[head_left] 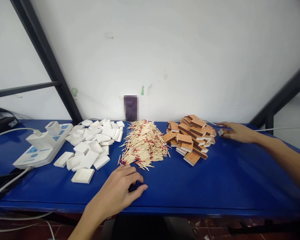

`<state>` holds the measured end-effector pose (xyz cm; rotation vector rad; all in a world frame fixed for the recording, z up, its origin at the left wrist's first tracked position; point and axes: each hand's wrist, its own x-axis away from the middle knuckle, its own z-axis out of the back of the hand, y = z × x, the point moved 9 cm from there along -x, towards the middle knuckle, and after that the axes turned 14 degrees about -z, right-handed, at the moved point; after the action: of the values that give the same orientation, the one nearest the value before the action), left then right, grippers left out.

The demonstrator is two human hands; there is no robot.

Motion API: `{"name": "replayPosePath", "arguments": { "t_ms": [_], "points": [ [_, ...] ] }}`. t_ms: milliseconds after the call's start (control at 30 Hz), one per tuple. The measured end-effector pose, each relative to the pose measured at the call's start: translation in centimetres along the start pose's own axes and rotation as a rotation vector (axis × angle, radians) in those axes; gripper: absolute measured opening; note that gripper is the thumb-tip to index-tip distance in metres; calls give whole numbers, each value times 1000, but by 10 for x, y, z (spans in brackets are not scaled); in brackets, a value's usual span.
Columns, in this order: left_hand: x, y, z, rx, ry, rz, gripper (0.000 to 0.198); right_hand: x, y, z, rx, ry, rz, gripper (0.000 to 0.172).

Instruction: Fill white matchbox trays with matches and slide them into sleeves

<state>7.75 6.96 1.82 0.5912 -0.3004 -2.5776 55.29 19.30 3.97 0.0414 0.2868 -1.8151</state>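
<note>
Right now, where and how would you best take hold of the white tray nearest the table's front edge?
I'd pinch the white tray across its left and right ends, coming from the front and above with the left hand. It looks to lie flat; other white trays crowd its far side, while the blue table shows beside both ends.

A plain indoor workspace, exact kind unclear: blue tabletop [230, 180] before a marked white wall [195, 56] at twelve o'clock, dark metal post [44, 50] at ten, power strip [46, 154] at nine, tiled floor [216, 232] at five.
</note>
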Motion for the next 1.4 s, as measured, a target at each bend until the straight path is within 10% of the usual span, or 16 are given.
{"name": "replayPosePath", "arguments": {
  "t_ms": [200,400,567,767,967,1133,1400],
  "points": [
    [-1,-2,5,-59,88,-8,19,53,-63,45,-58,379,80,33],
    [21,-15,62,-463,366,111,20,127,-183,33,34,354,597,34],
    [69,-43,102,-598,203,406,36,119,-191,10,126,290,601,42],
    [117,-69,100,-338,3,586,43,125,-186,18,20,392,616,34],
    [116,-78,90,-274,-88,666,27,199,-227,25,-195,371,832,27],
    [94,-53,79,-192,-87,426,22,224,-244,-13,-128,118,837,19],
    [24,16,16,-84,-147,34,11,215,-265,-2,-192,266,785,17]
  ]
}}
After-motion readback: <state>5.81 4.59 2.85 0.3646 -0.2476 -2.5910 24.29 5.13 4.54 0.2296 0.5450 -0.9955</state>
